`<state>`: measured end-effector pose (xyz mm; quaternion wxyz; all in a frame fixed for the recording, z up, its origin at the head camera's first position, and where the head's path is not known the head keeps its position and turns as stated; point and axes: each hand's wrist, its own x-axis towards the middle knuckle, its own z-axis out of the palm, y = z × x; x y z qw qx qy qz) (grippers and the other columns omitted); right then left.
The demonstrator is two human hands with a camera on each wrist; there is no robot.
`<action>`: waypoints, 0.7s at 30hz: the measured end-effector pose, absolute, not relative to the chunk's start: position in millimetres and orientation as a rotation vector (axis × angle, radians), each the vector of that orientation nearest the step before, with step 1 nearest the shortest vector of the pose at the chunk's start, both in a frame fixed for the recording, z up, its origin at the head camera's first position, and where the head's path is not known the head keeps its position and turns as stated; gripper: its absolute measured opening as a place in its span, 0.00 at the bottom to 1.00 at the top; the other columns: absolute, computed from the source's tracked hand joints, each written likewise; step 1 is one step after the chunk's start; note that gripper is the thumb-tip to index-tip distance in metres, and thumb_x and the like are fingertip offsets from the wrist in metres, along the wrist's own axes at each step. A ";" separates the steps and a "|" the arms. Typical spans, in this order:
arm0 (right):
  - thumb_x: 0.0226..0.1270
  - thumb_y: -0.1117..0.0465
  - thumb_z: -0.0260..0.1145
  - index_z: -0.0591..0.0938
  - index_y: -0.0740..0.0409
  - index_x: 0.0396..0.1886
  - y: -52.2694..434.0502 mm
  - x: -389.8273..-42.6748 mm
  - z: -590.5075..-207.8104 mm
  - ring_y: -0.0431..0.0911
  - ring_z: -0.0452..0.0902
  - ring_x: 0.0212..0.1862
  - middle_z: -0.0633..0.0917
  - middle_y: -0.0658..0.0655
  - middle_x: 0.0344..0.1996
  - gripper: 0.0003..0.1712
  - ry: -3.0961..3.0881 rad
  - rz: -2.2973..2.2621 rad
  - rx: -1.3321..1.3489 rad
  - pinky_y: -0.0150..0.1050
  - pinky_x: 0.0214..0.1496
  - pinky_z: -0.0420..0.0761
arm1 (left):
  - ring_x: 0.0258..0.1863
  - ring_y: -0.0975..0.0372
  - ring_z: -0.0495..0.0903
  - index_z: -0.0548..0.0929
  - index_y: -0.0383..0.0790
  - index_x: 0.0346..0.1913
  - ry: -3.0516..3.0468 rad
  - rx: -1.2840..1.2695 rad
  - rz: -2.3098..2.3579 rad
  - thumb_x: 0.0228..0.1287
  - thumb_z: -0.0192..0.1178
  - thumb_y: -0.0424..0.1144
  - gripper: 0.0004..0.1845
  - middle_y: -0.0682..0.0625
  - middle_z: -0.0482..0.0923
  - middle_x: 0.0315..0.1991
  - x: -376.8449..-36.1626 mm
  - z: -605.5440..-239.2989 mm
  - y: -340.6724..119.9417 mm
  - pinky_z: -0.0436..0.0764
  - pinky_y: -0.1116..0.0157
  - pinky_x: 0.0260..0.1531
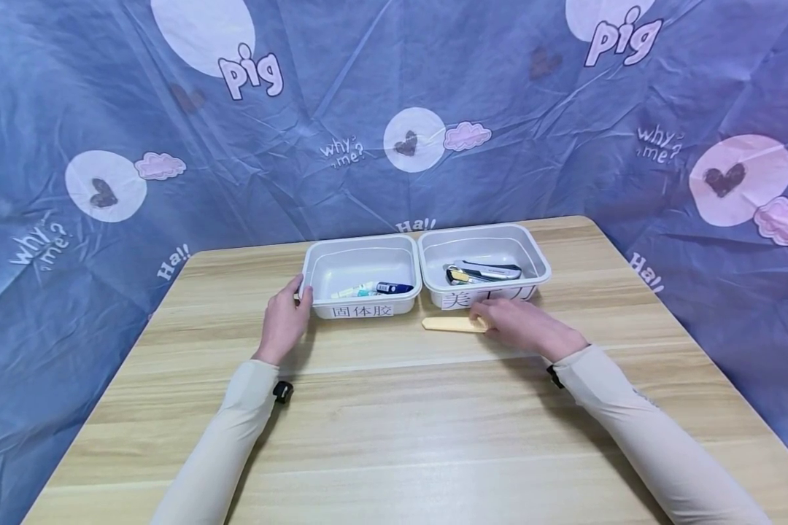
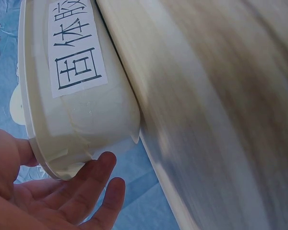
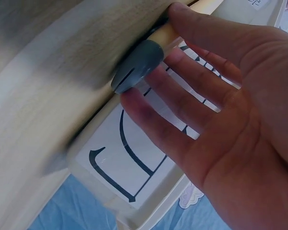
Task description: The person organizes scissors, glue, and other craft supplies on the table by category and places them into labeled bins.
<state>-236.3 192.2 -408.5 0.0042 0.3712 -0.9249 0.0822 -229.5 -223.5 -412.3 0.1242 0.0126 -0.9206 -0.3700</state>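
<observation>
My right hand (image 1: 514,322) pinches a yellow utility knife (image 1: 453,324) by its dark grey end cap (image 3: 139,64) side, between thumb and fingertips. The knife lies low, in front of the right white plastic box (image 1: 543,278). My left hand (image 1: 282,321) holds the near left corner of the left white plastic box (image 1: 307,262), thumb at the rim and fingers against the outer wall, as the left wrist view shows. Glue sticks (image 1: 394,288) lie in the left box. Several utility knives (image 1: 492,271) lie in the right box.
Both boxes stand side by side near the back edge of the wooden table (image 1: 394,437). Each has a paper label (image 1: 362,311) with black characters on its front. A blue printed cloth (image 1: 289,168) hangs behind and beside the table.
</observation>
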 end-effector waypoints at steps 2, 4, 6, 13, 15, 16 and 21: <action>0.59 0.71 0.74 0.82 0.51 0.40 192.3 -235.9 -407.9 0.46 0.78 0.38 0.84 0.51 0.39 0.14 -2.905 0.257 1.166 0.46 0.41 0.82 | 0.44 0.46 0.87 0.67 0.29 0.74 -2.683 0.038 -1.079 0.81 0.48 0.43 0.28 0.30 0.80 0.59 -229.8 -412.8 -223.7 0.86 0.53 0.38; 0.58 0.71 0.74 0.82 0.51 0.39 192.4 -235.8 -407.3 0.45 0.77 0.37 0.83 0.51 0.38 0.14 -2.904 0.260 1.172 0.45 0.40 0.81 | 0.44 0.45 0.87 0.68 0.29 0.74 -2.681 0.037 -1.082 0.81 0.49 0.43 0.28 0.30 0.80 0.59 -229.9 -412.8 -223.7 0.86 0.52 0.38; 0.58 0.71 0.74 0.82 0.51 0.38 192.3 -235.6 -406.7 0.45 0.77 0.37 0.83 0.50 0.37 0.14 -2.892 0.267 1.182 0.45 0.40 0.81 | 0.45 0.45 0.87 0.67 0.29 0.74 -2.681 0.037 -1.089 0.81 0.48 0.43 0.28 0.30 0.80 0.60 -229.9 -412.7 -223.8 0.87 0.52 0.39; 0.56 0.71 0.75 0.83 0.51 0.41 191.5 -234.0 -404.2 0.47 0.81 0.40 0.85 0.51 0.41 0.16 -2.877 0.282 1.197 0.47 0.43 0.84 | 0.47 0.44 0.87 0.67 0.29 0.74 -2.690 0.050 -1.081 0.81 0.48 0.43 0.28 0.29 0.79 0.60 -229.3 -410.8 -223.2 0.87 0.50 0.42; 0.56 0.71 0.76 0.84 0.51 0.42 191.4 -233.1 -403.1 0.49 0.83 0.42 0.86 0.52 0.44 0.17 -2.880 0.280 1.198 0.48 0.45 0.85 | 0.47 0.44 0.87 0.67 0.29 0.74 -2.694 0.055 -1.077 0.81 0.48 0.43 0.28 0.29 0.79 0.60 -229.4 -410.4 -223.1 0.87 0.50 0.41; 0.56 0.71 0.75 0.84 0.51 0.43 191.4 -232.8 -402.5 0.50 0.84 0.44 0.87 0.53 0.45 0.17 -2.879 0.279 1.200 0.49 0.46 0.85 | 0.47 0.44 0.86 0.67 0.28 0.74 -2.695 0.055 -1.076 0.81 0.48 0.43 0.28 0.29 0.79 0.60 -229.6 -410.4 -223.0 0.87 0.50 0.41; 0.57 0.72 0.74 0.85 0.53 0.47 191.8 -230.0 -397.3 0.52 0.85 0.46 0.87 0.54 0.47 0.19 -2.867 0.280 1.194 0.48 0.48 0.86 | 0.46 0.44 0.87 0.67 0.28 0.74 -2.697 0.055 -1.074 0.81 0.48 0.42 0.28 0.29 0.79 0.59 -229.6 -410.5 -222.8 0.87 0.51 0.41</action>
